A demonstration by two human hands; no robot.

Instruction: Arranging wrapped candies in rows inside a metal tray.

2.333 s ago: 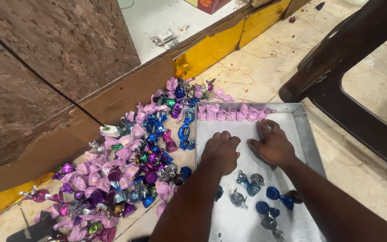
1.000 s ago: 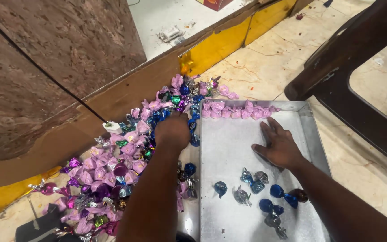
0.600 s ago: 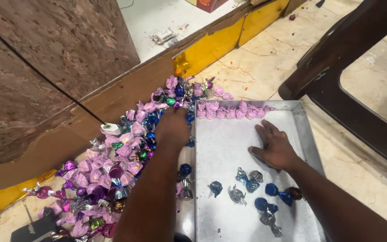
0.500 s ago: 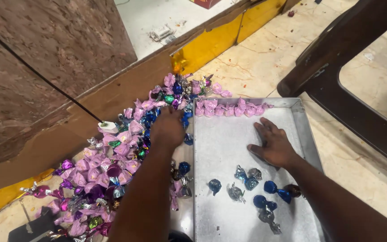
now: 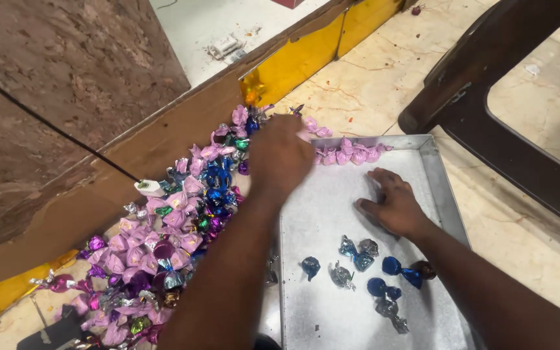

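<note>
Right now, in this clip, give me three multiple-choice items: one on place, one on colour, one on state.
1. Where does the right hand rest?
A on the metal tray
B on the floor
C on the chair

2. What colour is the row of candies along the tray's far edge?
A green
B pink
C gold

3. The left hand is:
A flat on the tray
B out of view
C reaching over the candy pile

A: palm lies flat on the tray. B: the wrappers are pink. C: it hangs above the pile's far end.

Left hand [image 5: 280, 155] stretched forward, fingers curled down; right hand [image 5: 393, 204] flat, palm down, fingers spread.
</note>
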